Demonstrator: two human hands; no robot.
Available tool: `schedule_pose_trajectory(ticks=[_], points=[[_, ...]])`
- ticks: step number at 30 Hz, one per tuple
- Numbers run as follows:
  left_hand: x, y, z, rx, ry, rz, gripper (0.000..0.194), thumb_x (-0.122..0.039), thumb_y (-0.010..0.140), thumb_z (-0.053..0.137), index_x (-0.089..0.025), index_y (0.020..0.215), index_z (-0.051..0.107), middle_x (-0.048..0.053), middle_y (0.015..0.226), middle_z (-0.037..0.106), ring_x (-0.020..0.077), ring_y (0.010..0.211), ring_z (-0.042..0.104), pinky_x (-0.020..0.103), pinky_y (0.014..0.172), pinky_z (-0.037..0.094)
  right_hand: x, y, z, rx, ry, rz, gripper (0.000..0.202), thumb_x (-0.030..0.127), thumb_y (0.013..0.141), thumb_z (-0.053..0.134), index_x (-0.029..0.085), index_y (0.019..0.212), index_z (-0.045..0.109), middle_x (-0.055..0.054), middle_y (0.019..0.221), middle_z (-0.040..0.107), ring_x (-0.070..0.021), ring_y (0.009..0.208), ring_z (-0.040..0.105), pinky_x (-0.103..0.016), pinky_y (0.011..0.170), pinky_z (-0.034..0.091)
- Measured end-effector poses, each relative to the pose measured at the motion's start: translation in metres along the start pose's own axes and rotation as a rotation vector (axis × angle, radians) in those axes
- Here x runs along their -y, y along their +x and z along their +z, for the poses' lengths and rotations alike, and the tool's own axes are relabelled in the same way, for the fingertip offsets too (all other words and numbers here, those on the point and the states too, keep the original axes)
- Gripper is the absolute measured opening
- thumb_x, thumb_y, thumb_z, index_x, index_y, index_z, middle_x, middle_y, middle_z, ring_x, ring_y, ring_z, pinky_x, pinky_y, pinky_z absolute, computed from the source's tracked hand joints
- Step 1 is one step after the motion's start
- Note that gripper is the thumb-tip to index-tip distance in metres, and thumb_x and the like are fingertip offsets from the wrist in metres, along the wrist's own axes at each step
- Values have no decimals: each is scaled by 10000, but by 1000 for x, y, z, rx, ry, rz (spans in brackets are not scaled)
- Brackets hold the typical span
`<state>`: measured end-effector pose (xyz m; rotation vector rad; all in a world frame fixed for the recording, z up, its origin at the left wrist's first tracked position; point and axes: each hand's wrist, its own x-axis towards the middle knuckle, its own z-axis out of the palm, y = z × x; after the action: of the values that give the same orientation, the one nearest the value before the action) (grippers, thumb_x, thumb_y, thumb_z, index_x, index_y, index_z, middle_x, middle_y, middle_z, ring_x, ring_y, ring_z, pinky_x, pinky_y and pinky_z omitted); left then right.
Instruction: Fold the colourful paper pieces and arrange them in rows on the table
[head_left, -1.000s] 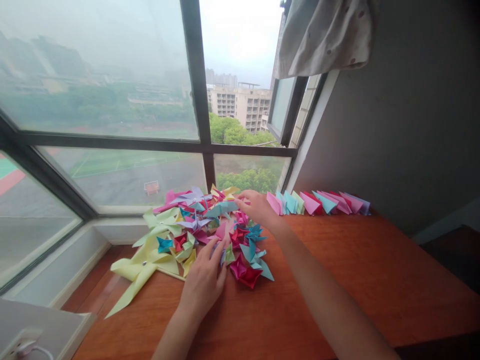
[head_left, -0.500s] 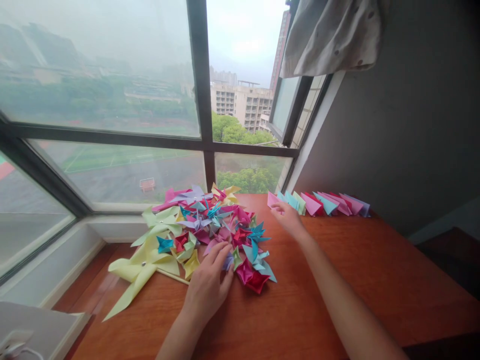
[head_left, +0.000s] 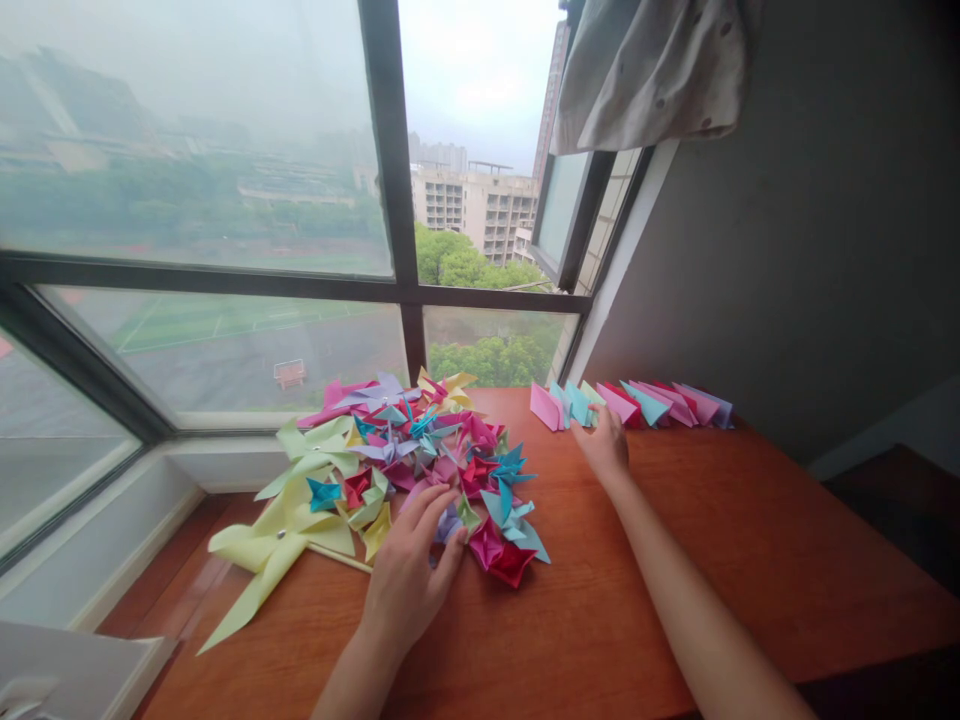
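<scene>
My left hand (head_left: 411,560) rests at the near edge of a pile of colourful folded-paper figures, thumb and fingers apart. A purple folded paper (head_left: 448,522) and a small green paper star (head_left: 469,515) lie beside its fingertips. My right hand (head_left: 606,445) reaches to a row of upright folded-paper triangles, thumb and index finger apart at the front of a light green triangle (head_left: 591,393); whether they touch it I cannot tell. Left of it stand blue triangles (head_left: 576,403) and a pink triangle (head_left: 547,408). A red paper box (head_left: 512,565) lies at the pile's near right.
Yellow pinwheel (head_left: 281,540) and green pinwheel (head_left: 319,448) lie at the pile's left on the wooden table (head_left: 712,560). Behind it are the window frame (head_left: 409,290) and a hanging curtain (head_left: 660,80). A wall socket (head_left: 26,695) is at lower left.
My right hand has moved right along the row, from the pink triangle to the light green one. The pink triangle stands where it was. My left hand stays almost in place.
</scene>
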<state>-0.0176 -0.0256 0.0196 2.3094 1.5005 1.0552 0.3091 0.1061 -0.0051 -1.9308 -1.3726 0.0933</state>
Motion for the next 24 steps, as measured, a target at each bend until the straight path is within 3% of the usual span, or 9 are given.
schedule_pose_trajectory(ticks=[4,8,11,15,19,24], points=[[0,0,-2,-14,-26,-3,312,-316,957,483,-225,1241,574,113,1318,581,273,1237,543,419,1010,486,5,16,11,6,-145,-20,620,491,760,651,230,1309,530,-142,1466,357,-358,1325,359,-455,1062,354],[1,-1,-2,-33,-37,-13,287,-305,961,480,-218,1211,591,112,1309,583,264,1226,552,399,999,492,10,35,25,43,-223,28,612,574,746,646,242,1259,607,-125,1527,251,-400,1377,236,-527,1043,345],[1,-1,-1,-50,-34,-20,276,-297,956,491,-213,1195,601,109,1296,594,260,1207,567,386,983,503,10,45,34,77,-232,56,537,541,775,620,216,1201,661,-148,1505,295,-406,1353,284,-544,1042,339],[1,-1,0,-50,-41,-21,274,-293,952,498,-224,1191,612,97,1274,612,254,1183,588,370,971,513,4,49,41,100,-248,33,364,380,836,553,187,1102,710,-140,1434,419,-325,1277,429,-429,1051,369],[1,-2,1,-34,-52,-19,281,-290,953,498,-229,1204,608,100,1279,609,250,1180,590,365,974,511,-2,48,40,157,-277,5,284,314,860,505,186,960,738,-116,1220,610,-259,1084,578,-331,926,450],[1,-1,1,-42,-56,-18,270,-280,949,500,-229,1186,621,96,1266,617,246,1170,598,357,965,517,-4,46,35,184,-318,3,305,290,894,455,163,893,732,-139,1041,677,-251,930,630,-316,785,464]])
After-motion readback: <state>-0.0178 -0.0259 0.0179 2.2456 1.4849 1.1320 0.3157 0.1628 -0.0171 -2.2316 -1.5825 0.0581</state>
